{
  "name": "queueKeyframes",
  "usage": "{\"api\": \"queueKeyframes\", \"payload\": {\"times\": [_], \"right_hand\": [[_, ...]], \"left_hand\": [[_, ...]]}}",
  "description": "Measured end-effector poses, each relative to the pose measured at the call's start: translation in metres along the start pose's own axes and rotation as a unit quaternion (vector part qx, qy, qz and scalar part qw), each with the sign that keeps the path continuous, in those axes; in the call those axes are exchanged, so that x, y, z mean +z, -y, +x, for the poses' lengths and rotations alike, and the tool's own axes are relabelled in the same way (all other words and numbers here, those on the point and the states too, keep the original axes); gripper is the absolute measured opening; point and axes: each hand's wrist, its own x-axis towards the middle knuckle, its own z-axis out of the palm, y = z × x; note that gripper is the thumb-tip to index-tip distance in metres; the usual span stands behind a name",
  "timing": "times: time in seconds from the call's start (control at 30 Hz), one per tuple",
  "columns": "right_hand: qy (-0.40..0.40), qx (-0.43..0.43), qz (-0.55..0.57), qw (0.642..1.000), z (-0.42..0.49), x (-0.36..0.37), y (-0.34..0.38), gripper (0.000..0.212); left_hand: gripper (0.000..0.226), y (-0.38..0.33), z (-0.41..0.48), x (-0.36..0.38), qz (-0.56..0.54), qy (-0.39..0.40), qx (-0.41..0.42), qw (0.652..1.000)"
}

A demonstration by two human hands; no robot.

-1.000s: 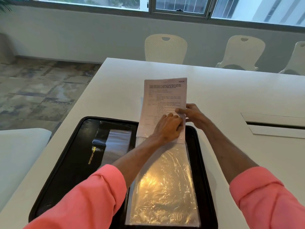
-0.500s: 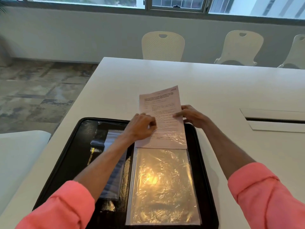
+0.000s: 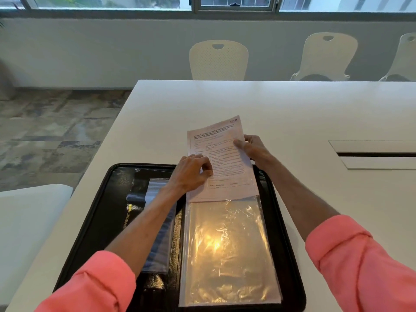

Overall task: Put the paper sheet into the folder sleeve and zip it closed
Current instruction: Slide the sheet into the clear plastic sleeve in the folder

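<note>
A black zip folder (image 3: 108, 199) lies open on the white table. Its right half carries a shiny clear plastic sleeve (image 3: 227, 253). A printed paper sheet (image 3: 225, 158) sticks out of the sleeve's far end, tilted a little to the right, with its near edge at the sleeve's mouth. My left hand (image 3: 191, 172) pinches the sheet's left edge. My right hand (image 3: 252, 147) grips its right edge, thumb on top. Whether the near edge is inside the sleeve I cannot tell.
The white table (image 3: 292, 109) stretches ahead and to the right, with a cable slot (image 3: 373, 154) at the right. Three cream chairs (image 3: 218, 59) stand behind it. A smaller clear pocket (image 3: 157, 190) sits on the folder's left half. A white seat (image 3: 29, 221) is at left.
The sheet has come down from raised to lying lower and nearer over the sleeve's far end. My left hand has shifted from the sheet's middle to its left edge.
</note>
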Motion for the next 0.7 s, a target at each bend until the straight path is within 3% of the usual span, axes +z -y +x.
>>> {"api": "queueKeyframes", "payload": {"times": [0.13, 0.3, 0.57, 0.7], "right_hand": [[0.072, 0.006, 0.006, 0.997, -0.010, -0.017, -0.010, 0.034], [0.171, 0.079, -0.022, 0.982, -0.013, -0.038, -0.016, 0.025], [-0.004, 0.025, 0.004, 1.000, 0.004, -0.007, 0.015, 0.031], [0.000, -0.005, -0.036, 0.999, 0.008, -0.003, 0.031, 0.027]], "left_hand": [[0.015, -0.004, 0.002, 0.001, -0.016, -0.001, 0.004, 1.000], [0.012, -0.005, 0.002, 0.001, -0.011, -0.003, -0.005, 1.000], [0.011, -0.004, 0.001, 0.008, 0.020, -0.004, 0.002, 1.000], [0.011, -0.003, 0.002, 0.007, 0.026, -0.004, 0.007, 1.000]]}}
